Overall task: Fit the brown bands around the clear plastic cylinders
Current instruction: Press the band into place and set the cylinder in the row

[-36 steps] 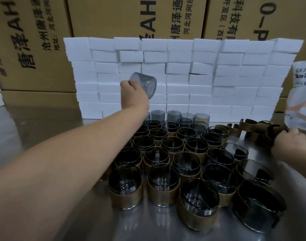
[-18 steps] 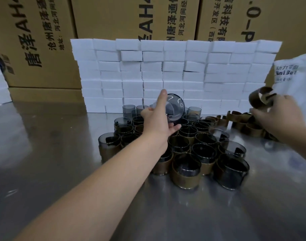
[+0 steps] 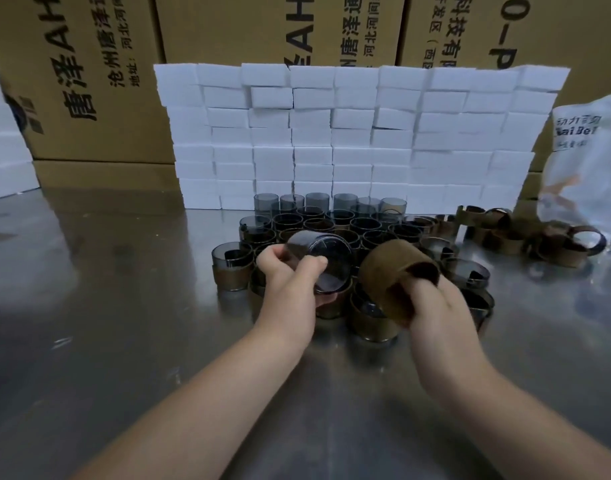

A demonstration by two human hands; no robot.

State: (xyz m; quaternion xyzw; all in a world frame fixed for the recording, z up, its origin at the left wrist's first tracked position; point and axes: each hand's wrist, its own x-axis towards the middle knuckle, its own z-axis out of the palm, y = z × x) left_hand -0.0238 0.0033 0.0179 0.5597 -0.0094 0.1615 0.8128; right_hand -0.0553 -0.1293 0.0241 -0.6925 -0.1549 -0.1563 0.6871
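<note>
Over the pile (image 3: 361, 224), fingers (image 3: 312, 265) grip cylinder (image 3: 332, 258) and, seemingly, band (image 3: 389, 271).

Smoky clear cylinder (image 3: 326, 263), tipped sideways, held over banded cluster's (image 3: 363, 225) near edge; brown band (image 3: 389, 271), curled ring, just beside.

Steel table (image 3: 106, 341): banded cylinders (image 3: 335, 223), loose bands (image 3: 526, 237).

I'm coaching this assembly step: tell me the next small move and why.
Probably slide the brown band in the right hand over the clear cylinder in the left hand: both are held up side by side, the band not yet on.
</note>
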